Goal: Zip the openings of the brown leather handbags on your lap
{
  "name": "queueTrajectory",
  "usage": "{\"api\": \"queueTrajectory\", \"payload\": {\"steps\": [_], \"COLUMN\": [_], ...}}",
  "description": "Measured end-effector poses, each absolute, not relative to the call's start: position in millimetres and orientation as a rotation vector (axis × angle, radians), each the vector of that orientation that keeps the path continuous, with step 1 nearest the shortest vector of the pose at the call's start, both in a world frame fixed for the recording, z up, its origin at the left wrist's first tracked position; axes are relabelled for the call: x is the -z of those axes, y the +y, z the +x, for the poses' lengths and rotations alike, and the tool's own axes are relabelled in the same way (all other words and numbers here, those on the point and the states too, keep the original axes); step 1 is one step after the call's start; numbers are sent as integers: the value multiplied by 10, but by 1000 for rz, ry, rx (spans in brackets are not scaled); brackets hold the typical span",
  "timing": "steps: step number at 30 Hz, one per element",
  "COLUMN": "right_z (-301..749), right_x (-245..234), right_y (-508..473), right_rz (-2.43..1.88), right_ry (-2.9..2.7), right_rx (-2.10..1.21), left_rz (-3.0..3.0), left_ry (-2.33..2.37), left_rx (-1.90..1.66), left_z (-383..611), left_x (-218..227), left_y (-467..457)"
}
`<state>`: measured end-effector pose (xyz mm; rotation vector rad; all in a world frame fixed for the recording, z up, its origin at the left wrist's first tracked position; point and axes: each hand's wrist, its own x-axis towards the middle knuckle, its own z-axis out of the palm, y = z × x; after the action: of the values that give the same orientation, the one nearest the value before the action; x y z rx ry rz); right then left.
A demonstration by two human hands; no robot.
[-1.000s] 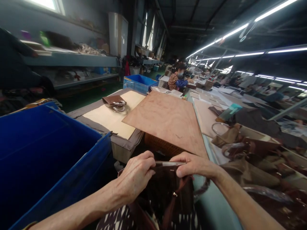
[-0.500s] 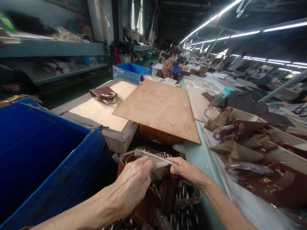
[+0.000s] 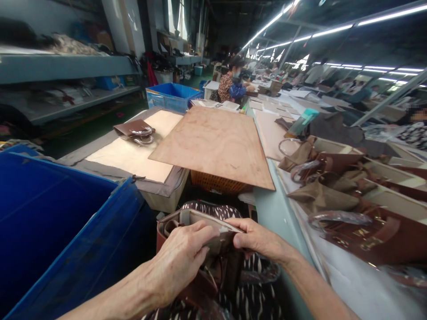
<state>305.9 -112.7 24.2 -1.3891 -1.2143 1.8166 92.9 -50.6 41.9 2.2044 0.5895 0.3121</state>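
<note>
A brown handbag (image 3: 165,222) with a beige lining lies across my lap, its mouth facing up. My left hand (image 3: 187,253) is closed at the bag's opening, over the lining, its fingertips partly hidden. At the right end of the bag's rim, my right hand (image 3: 255,238) pinches the edge between thumb and fingers. The bag's handles, wrapped in clear plastic, hang low beneath my hands. Patterned black-and-white cloth (image 3: 213,208) shows under and behind the bag.
A large blue bin (image 3: 76,231) stands at my left. Ahead lies a brown board (image 3: 216,144), beside a flat brown bag (image 3: 133,131). Several brown bags (image 3: 376,231) crowd the table at right. A co-worker (image 3: 230,82) sits farther off, near another blue bin (image 3: 171,95).
The view has shifted slightly, so the surroundings sit a little left and higher. My left hand's fingers have stretched farther along the bag's opening; the right hand keeps its grip on the rim.
</note>
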Motion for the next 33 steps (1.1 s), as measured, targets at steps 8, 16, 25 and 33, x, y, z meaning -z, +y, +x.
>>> {"api": "queueTrajectory", "payload": {"steps": [8, 16, 25, 33], "right_z": [3034, 2990, 2801, 2661], "right_x": [-239, -260, -498, -530], "right_y": [-1146, -1169, -1249, -1262], "right_rz": [-1409, -1396, -1624, -1751], "right_ry": [-1212, -1253, -1495, -1568], "right_rx": [-1782, -1746, -1324, -1107], "left_rz": [2138, 2201, 2179, 2168], "left_ry": [689, 608, 691, 689], "left_rx": [-276, -237, -139, -150], "left_z": [922, 919, 947, 970], "left_x": [-512, -500, -531, -474], "left_y": [-515, -504, -468, -481]}}
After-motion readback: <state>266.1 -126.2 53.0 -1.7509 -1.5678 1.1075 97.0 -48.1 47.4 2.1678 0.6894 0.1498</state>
